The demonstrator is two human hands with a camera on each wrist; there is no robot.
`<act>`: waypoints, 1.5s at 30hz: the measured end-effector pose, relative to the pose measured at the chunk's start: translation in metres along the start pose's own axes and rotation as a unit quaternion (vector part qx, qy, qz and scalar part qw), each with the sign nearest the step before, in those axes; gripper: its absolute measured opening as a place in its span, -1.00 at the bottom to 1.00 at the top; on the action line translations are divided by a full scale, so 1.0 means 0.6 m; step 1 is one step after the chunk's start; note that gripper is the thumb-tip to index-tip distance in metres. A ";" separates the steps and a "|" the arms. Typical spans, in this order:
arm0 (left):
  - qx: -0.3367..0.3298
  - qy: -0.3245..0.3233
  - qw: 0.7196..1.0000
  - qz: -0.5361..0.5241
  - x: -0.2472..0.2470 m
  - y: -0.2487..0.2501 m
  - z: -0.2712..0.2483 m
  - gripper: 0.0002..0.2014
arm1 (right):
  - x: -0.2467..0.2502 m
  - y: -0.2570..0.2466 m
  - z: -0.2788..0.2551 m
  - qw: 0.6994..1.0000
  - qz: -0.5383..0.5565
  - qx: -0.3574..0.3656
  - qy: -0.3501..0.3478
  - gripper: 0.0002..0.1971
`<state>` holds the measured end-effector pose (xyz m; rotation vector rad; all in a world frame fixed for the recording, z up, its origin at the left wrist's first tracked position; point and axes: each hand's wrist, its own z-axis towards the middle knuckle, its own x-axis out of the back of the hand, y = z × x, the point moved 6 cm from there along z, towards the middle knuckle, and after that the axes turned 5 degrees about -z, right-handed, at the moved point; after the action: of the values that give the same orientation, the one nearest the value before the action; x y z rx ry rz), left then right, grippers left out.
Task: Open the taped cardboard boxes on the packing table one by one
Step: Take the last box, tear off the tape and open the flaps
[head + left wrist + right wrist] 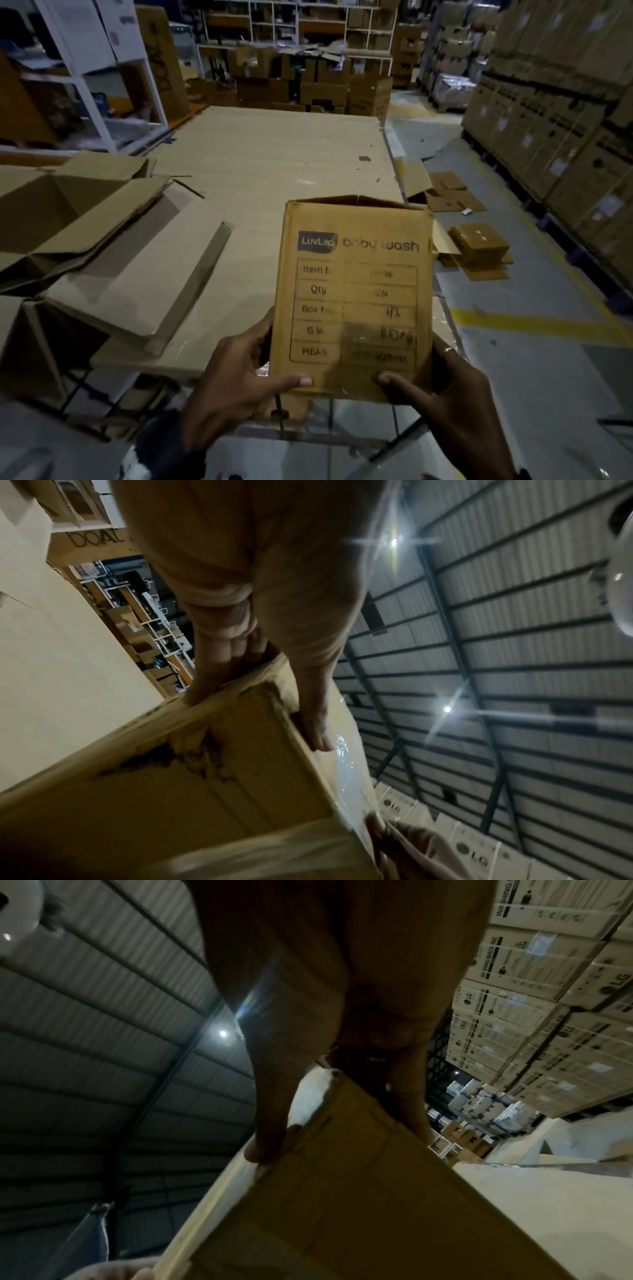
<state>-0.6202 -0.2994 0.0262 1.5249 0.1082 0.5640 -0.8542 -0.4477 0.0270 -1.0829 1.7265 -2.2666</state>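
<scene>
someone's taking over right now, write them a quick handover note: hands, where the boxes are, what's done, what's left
Left hand and right hand: both grip the near end of one printed box, held up over the table's near right corner.
Opened boxes lie on the table's left side, flaps spread; flattened cardboard is on the floor to the right.
Done: those boxes.
Left: the held box; its far end looks partly open. Set it down and finish.

box label [354, 310] entries blurred — fingers behind the box [352, 298] hidden

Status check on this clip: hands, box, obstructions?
Left hand and right hand grip the LuvLap box. Held above packing table. Nothing in the way.
</scene>
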 end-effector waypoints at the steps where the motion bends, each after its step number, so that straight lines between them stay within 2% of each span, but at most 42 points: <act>1: -0.002 -0.005 1.000 0.022 -0.005 -0.011 0.001 -0.09 | -0.006 0.017 -0.001 1.000 -0.019 -0.003 0.004 -0.27; 4: -0.019 -0.018 0.997 0.078 -0.019 -0.057 0.023 0.01 | -0.027 0.072 0.019 0.997 -0.070 -0.008 0.022 -0.22; 9: -0.034 0.016 0.993 0.109 -0.031 -0.136 0.102 -0.04 | -0.067 0.141 0.101 0.991 -0.121 0.010 0.048 -0.28; 11: -0.045 0.021 0.993 0.110 -0.034 -0.155 0.131 -0.15 | -0.081 0.171 0.134 0.988 -0.145 -0.012 0.056 -0.31; 14: -0.047 0.000 0.991 0.126 -0.039 -0.179 0.162 -0.19 | -0.098 0.200 0.171 0.978 -0.191 -0.054 0.069 -0.35; 18: -0.029 -0.002 0.988 0.153 -0.038 -0.215 0.187 -0.30 | -0.119 0.228 0.195 0.976 -0.191 -0.090 0.052 -0.40; 21: -0.033 -0.017 0.988 0.149 -0.038 -0.221 0.191 -0.23 | -0.122 0.233 0.193 0.978 -0.174 -0.104 0.055 -0.46; 24: -0.025 -0.023 0.993 0.111 -0.027 -0.207 0.189 -0.24 | -0.110 0.214 0.179 0.978 -0.166 -0.096 0.084 -0.40; 26: -0.032 0.024 0.989 0.140 0.000 -0.184 0.187 -0.26 | -0.089 0.176 0.162 0.961 -0.230 -0.078 0.128 -0.27; 27: -0.046 0.055 0.985 0.156 0.020 -0.165 0.186 -0.28 | -0.075 0.142 0.152 0.945 -0.276 -0.060 0.164 -0.27; 30: -0.140 0.120 0.965 0.189 0.078 -0.088 0.185 -0.42 | -0.039 0.011 0.122 0.905 -0.320 0.039 0.278 -0.50; 32: -0.203 0.126 0.951 0.197 0.103 -0.033 0.194 -0.49 | -0.036 -0.060 0.112 0.892 -0.302 0.121 0.314 -0.69; 34: -0.257 0.093 0.943 0.191 0.110 0.008 0.215 -0.56 | -0.053 -0.094 0.120 0.893 -0.289 0.183 0.292 -0.80; 36: -0.288 0.046 0.937 0.191 0.105 0.031 0.243 -0.61 | -0.080 -0.102 0.136 0.906 -0.285 0.201 0.240 -0.78; 41: -0.283 -0.056 0.934 0.211 0.080 0.032 0.307 -0.69 | -0.119 -0.084 0.160 0.930 -0.288 0.157 0.167 -0.51; 43: -0.288 -0.077 0.931 0.213 0.070 0.024 0.319 -0.78 | -0.116 -0.081 0.164 0.941 -0.277 0.130 0.145 -0.48; 45: -0.290 -0.076 0.931 0.211 0.069 0.017 0.327 -0.85 | -0.107 -0.086 0.164 0.940 -0.282 0.126 0.148 -0.48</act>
<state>-0.5066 -0.4613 0.0608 1.0008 -0.4823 0.7348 -0.7324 -0.4789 0.0521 -1.3684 1.2519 -3.0307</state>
